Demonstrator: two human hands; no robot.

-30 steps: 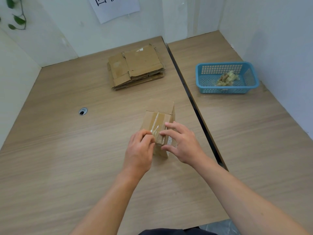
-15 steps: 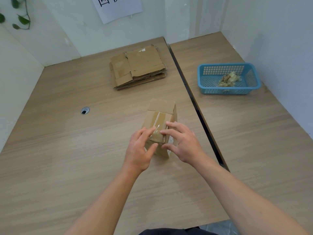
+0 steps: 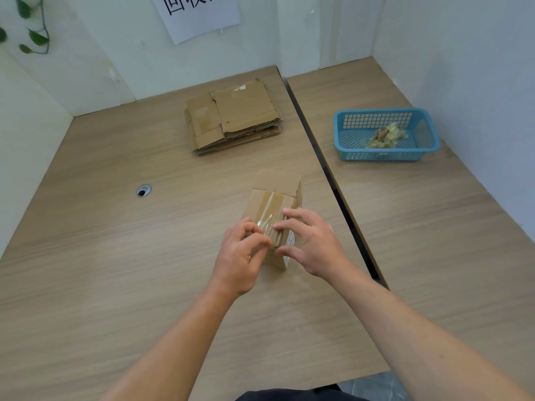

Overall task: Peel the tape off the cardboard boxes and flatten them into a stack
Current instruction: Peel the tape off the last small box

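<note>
A small brown cardboard box stands on the wooden table in the middle of the view. A strip of clear tape runs down the face turned toward me. My left hand pinches the loose lower end of that tape between thumb and fingers. My right hand grips the box's near right corner, fingers on the taped face and thumb below. A stack of flattened cardboard boxes lies at the back of the table.
A blue plastic basket with a wad of crumpled tape sits on the right-hand table. A dark gap divides the two tables. A cable hole is at the left. White walls enclose the tables.
My left hand's fingers, spread half a second ago, have curled and closed on the tape end. The right hand stays on the box. The camera has tilted slightly.
</note>
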